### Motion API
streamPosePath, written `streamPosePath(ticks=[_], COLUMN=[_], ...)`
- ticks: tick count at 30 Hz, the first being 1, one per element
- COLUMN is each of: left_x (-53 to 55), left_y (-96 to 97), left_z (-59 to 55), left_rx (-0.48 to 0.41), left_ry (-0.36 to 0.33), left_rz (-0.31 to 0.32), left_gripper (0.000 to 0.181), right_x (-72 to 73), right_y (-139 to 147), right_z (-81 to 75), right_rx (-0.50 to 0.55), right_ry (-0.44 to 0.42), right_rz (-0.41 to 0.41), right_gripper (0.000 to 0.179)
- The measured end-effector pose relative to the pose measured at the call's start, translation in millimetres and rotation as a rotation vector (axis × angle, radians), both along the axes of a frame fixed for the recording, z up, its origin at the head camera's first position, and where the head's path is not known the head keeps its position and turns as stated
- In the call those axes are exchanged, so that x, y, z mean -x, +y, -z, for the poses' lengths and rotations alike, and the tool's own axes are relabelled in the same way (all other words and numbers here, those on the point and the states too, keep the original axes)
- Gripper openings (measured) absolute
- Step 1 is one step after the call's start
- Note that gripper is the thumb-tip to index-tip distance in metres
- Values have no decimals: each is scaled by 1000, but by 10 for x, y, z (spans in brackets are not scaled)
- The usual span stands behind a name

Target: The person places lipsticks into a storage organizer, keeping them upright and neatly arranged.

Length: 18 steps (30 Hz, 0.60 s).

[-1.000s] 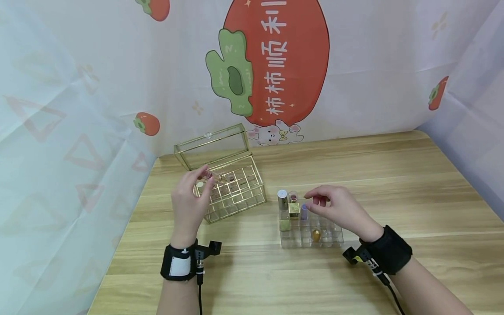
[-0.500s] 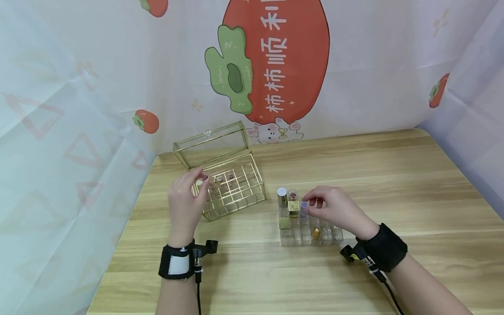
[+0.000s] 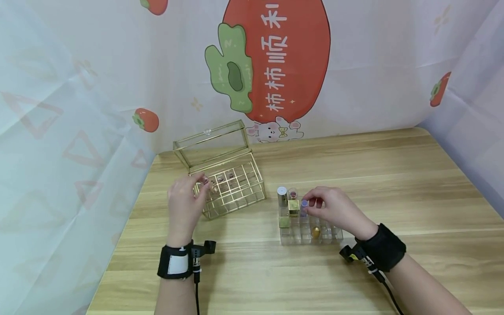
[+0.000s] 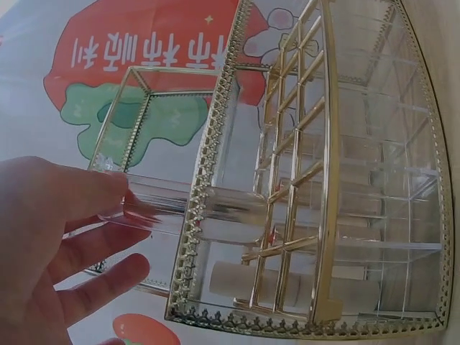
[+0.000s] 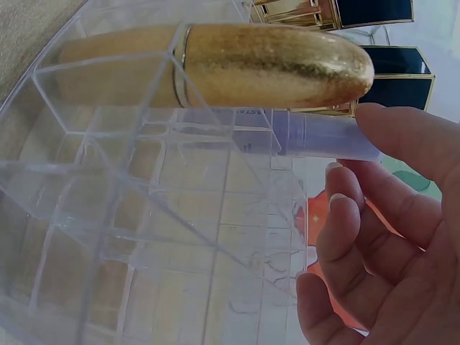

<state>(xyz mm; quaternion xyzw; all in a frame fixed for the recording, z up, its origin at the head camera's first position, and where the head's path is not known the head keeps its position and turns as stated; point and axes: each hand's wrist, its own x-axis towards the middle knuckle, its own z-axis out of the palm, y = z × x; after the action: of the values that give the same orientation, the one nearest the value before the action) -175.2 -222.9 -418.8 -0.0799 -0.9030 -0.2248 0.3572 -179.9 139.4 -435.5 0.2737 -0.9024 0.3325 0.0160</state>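
Observation:
My left hand (image 3: 184, 204) pinches the top of a clear lipstick tube (image 4: 162, 205) with a reddish end. The tube's other end reaches past the rim of the gold-framed glass box (image 4: 205, 154) to its gold grid (image 4: 293, 136). Thumb and fingers of my right hand (image 3: 339, 209) are at the upper end of a pale purple lipstick tube (image 5: 334, 136), pinching it. That tube stands in a clear acrylic organizer (image 3: 293, 239); its lower part shows through the walls. Beside it in the right wrist view is a gold, round-ended lipstick (image 5: 280, 68).
Several other tubes stand in the glass box, whose lid (image 3: 212, 135) is raised at the back. The organizer also holds a silver-capped lipstick (image 3: 281, 196), a gold square-capped one (image 3: 293, 207) and others. A printed cloth (image 3: 366, 65) hangs behind the wooden table (image 3: 252, 280).
My left hand has brought the clear tube from a slanted position above the grid down into the box. The right hand's fingers have come together on the purple tube.

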Motion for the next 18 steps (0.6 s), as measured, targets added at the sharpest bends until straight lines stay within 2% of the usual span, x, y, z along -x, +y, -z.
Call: streamPosePath(ticks=[9, 18], left_x=[1, 7], left_y=[-26, -53], left_z=[33, 9], left_rx=[45, 90], left_ry=[-101, -103], left_rz=[6, 88], left_gripper=[34, 35], right_x=[-6, -10], right_y=[2, -3], right_z=[-5, -12], right_rx=[7, 9], right_ry=[18, 12], right_rz=[6, 11], right_gripper=[12, 13])
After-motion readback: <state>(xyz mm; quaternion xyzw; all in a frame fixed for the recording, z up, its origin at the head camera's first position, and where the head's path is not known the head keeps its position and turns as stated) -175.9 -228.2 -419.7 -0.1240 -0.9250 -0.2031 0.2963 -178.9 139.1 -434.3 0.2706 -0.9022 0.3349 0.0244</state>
